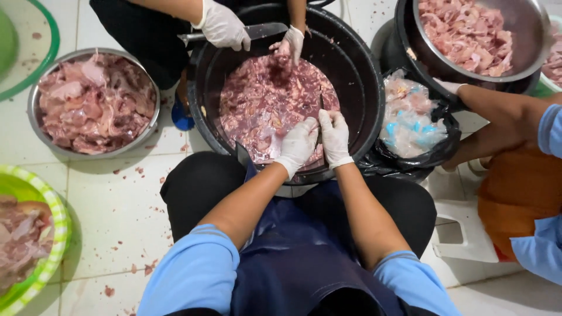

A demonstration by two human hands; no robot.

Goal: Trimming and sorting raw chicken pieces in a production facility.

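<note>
A large black tub stands between my knees, holding dark red-pink raw meat. Both my hands wear white gloves and meet at the tub's near rim. My left hand is curled on a piece of meat at the pile's edge. My right hand is closed beside it, around a thin dark knife blade that points up over the meat. Across the tub, another person's gloved hand holds a long knife, and their other hand touches the meat.
A steel bowl of pale meat sits left on the tiled floor; another steel bowl is top right. A black-bagged bin of plastic wrappers stands right, held by a third person's arm. Green-rimmed basin lower left, white stool right.
</note>
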